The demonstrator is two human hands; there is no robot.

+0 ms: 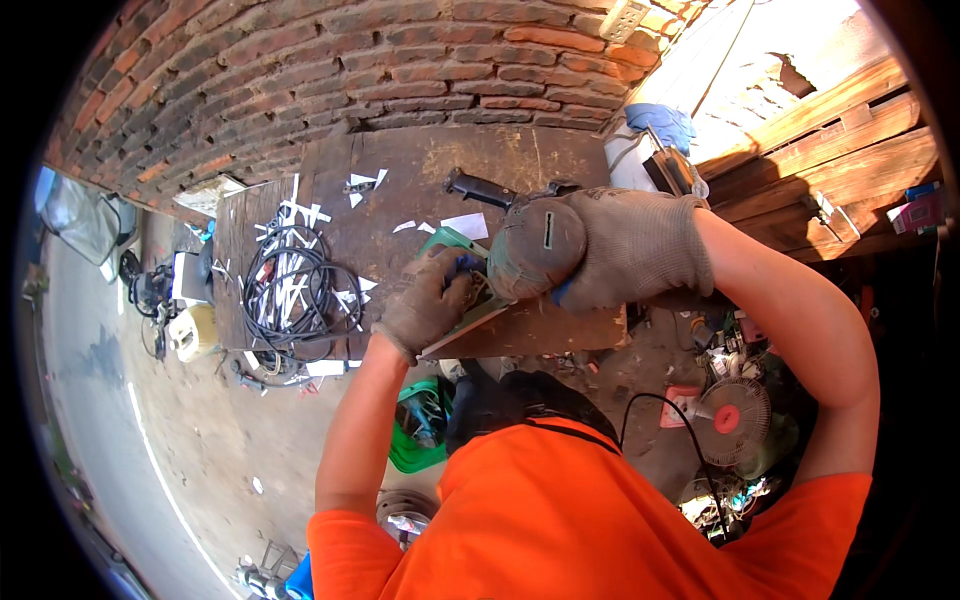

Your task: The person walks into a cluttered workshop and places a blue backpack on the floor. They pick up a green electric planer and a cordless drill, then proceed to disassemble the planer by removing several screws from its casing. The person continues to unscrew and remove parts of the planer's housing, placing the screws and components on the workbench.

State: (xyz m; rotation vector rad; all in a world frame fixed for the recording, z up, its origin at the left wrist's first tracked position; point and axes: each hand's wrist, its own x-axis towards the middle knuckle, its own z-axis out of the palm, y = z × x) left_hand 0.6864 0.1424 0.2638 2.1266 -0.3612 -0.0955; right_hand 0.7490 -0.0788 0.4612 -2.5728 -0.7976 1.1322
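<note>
Both of my hands wear grey-brown work gloves above a worn wooden table. My right hand point(630, 245) is closed round a bulky power tool point(540, 245) with a round, scuffed end cap that has a slot. A black handle point(480, 187) juts out on the tool's far side. My left hand point(430, 295), fingers bent, grips a green piece with a pale edge point(480, 318) just left of the tool. The tool's working end is hidden beneath its body, so I cannot tell whether it touches the green piece.
A coiled black cable point(300, 335) lies among white strips on the wooden table point(390, 165), left of my hands. Beyond stands a brick wall point(400, 60). A green container point(420, 430) is below the near edge; a fan point(735, 420) sits at lower right.
</note>
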